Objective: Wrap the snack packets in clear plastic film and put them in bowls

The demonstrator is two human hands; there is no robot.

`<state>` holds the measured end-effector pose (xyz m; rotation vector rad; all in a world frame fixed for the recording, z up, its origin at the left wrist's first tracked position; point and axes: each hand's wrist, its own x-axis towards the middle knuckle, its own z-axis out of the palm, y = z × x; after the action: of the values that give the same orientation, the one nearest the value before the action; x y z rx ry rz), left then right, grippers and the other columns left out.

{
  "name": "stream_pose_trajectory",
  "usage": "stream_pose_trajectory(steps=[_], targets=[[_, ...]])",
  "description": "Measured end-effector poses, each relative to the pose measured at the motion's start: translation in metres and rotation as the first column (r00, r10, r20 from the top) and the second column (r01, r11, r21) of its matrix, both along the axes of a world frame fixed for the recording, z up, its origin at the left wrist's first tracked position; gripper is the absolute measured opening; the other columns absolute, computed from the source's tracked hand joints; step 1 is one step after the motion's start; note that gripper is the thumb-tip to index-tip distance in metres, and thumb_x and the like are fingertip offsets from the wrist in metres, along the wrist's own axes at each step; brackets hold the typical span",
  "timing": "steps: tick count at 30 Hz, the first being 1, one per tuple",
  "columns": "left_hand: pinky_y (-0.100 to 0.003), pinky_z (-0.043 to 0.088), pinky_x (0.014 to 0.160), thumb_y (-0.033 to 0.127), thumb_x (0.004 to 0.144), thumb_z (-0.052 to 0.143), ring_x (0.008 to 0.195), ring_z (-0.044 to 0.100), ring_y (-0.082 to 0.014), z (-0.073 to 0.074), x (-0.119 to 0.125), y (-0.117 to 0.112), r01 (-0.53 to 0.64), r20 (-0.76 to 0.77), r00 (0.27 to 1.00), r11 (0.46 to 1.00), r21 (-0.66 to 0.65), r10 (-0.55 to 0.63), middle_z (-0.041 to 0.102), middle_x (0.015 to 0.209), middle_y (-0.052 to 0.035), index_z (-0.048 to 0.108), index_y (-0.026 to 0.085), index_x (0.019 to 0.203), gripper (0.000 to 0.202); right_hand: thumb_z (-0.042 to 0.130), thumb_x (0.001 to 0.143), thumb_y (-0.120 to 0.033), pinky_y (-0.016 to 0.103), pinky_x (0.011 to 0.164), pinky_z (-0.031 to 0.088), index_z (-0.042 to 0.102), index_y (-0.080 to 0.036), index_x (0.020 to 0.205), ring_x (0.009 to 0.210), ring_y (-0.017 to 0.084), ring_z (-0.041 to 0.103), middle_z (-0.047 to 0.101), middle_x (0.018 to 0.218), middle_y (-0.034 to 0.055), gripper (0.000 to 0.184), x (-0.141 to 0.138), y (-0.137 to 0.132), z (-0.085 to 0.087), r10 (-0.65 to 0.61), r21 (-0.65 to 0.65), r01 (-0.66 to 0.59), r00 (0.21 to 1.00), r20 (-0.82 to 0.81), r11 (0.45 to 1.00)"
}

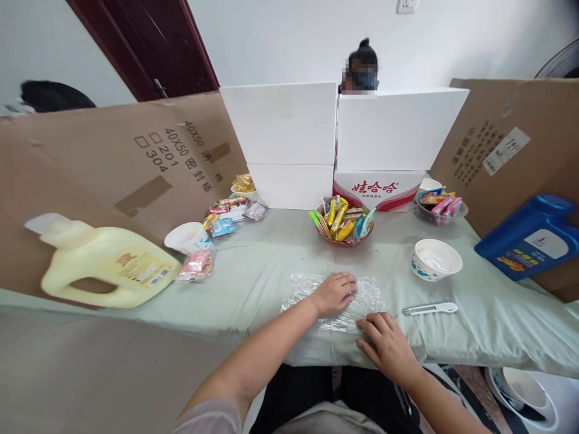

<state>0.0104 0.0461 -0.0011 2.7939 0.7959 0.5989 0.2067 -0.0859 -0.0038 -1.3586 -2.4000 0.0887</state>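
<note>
A crinkled sheet of clear plastic film (366, 301) lies spread on the pale green cloth near the table's front edge. My left hand (333, 294) rests palm down on the middle of it, fingers slightly bent and apart. At the film's near right corner, my right hand (388, 345) touches the edge with its fingertips, fingers spread. Neither hand appears to grip the film. To the right of my right hand is a white utility knife (432, 309). Behind it stands a white paper bowl (436, 260) with blue marks and what looks like clear plastic inside.
A basket of wrapped snacks (341, 223) stands ahead. On the left are a yellow jug (111, 262), a tilted paper bowl (187, 238) and snack packets (221, 226). A blue bottle (531, 238) leans at right. White boxes (289, 129) and cardboard (117, 157) border the table; a person sits behind.
</note>
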Motion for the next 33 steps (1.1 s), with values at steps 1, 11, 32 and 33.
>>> stream_pose_trajectory(steps=[1, 11, 32, 33], targets=[[-0.035, 0.042, 0.103, 0.024, 0.085, 0.058, 0.117, 0.053, -0.0201, 0.0, -0.015, 0.005, -0.058, -0.002, 0.998, 0.998, 0.022, 0.058, 0.063, 0.121, -0.0059, 0.064, 0.02, 0.107, 0.023, 0.058, 0.087, -0.027, 0.041, 0.085, 0.046, 0.056, -0.023, 0.119, 0.098, 0.024, 0.053, 0.058, 0.108, 0.0085, 0.032, 0.002, -0.003, -0.003, -0.001, 0.015, 0.001, 1.0, -0.001, 1.0], [-0.047, 0.042, 0.101, 0.022, 0.088, 0.049, 0.111, 0.053, -0.0252, 0.034, -0.138, -0.033, -0.301, -0.04, 0.953, 0.953, 0.013, 0.302, 0.062, 0.111, -0.0102, 0.061, 0.019, 0.11, 0.025, 0.055, 0.088, -0.024, 0.045, 0.093, 0.045, 0.055, -0.023, 0.121, 0.112, 0.027, 0.051, 0.058, 0.12, 0.0093, 0.033, 0.012, -0.004, -0.004, 0.014, 0.058, -0.012, 0.999, -0.036, 0.998], [-0.024, 0.044, 0.069, 0.016, 0.091, 0.042, 0.071, 0.061, -0.0145, 0.033, -0.109, -0.041, -0.621, -0.112, 0.78, 0.739, -0.262, 0.616, 0.065, 0.077, 0.0014, 0.056, 0.021, 0.089, 0.015, 0.035, 0.093, -0.033, 0.029, 0.06, 0.044, 0.054, -0.022, 0.093, 0.064, 0.019, 0.064, 0.066, 0.071, 0.001, 0.021, 0.022, 0.054, 0.01, -0.37, -0.329, 0.28, 0.893, -0.255, 0.902], [-0.024, 0.044, 0.069, 0.016, 0.091, 0.044, 0.073, 0.062, -0.0145, 0.032, -0.105, -0.036, -0.65, -0.134, 0.758, 0.723, -0.236, 0.638, 0.066, 0.08, 0.0011, 0.057, 0.021, 0.09, 0.014, 0.036, 0.093, -0.03, 0.028, 0.058, 0.042, 0.054, -0.022, 0.092, 0.064, 0.019, 0.064, 0.066, 0.07, 0.0013, 0.02, 0.018, 0.059, 0.008, -0.4, -0.3, 0.332, 0.893, -0.206, 0.894]])
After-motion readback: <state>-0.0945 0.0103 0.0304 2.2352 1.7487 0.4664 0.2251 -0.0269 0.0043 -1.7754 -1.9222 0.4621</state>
